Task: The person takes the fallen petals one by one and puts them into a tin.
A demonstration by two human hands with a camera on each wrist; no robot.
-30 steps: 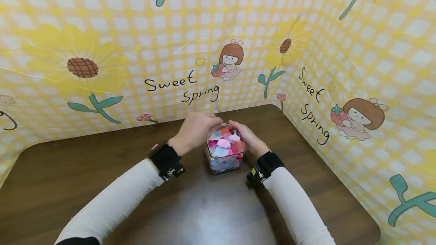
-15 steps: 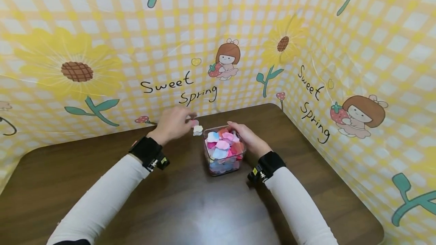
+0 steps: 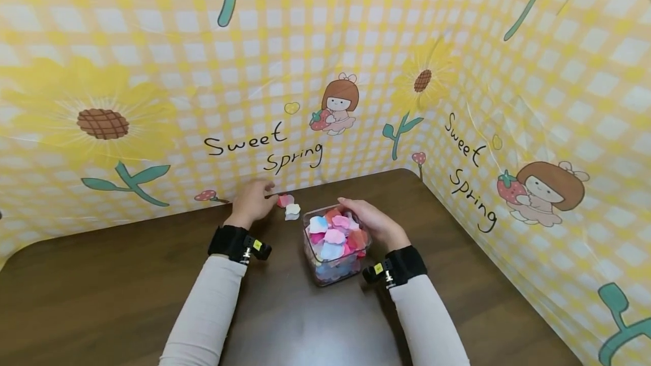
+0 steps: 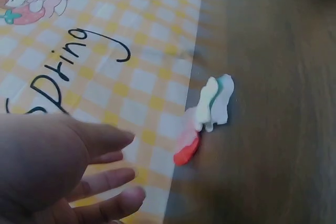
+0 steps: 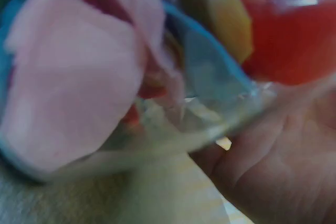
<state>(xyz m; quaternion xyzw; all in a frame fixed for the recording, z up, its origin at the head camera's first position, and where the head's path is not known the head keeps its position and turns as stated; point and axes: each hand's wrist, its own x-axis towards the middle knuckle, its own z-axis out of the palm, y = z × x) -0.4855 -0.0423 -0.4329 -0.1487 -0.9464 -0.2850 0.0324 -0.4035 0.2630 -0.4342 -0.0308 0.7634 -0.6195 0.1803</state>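
A clear square container (image 3: 317, 269) full of several soft coloured pieces (image 3: 333, 231) stands on the brown table (image 3: 127, 275). My right hand (image 3: 368, 219) grips its right rim; in the right wrist view the rim (image 5: 210, 129) and the pink and blue pieces (image 5: 73, 72) fill the picture. A red piece (image 3: 285, 200) and a white piece (image 3: 292, 211) lie on the table left of the container, by the backdrop. My left hand (image 3: 252, 202) rests just left of them, fingers straight and holding nothing. In the left wrist view those pieces (image 4: 210, 114) lie beyond my fingertips (image 4: 126, 140).
A yellow checked backdrop (image 3: 305, 72) with sunflowers and "Sweet Spring" lettering walls the table at the back and on the right. The dark wood stretches out in front of the container and to its left.
My left hand drew away from the top of the container to the left, carrying pieces, and set them on the table by the backdrop. My right hand stayed on the container.
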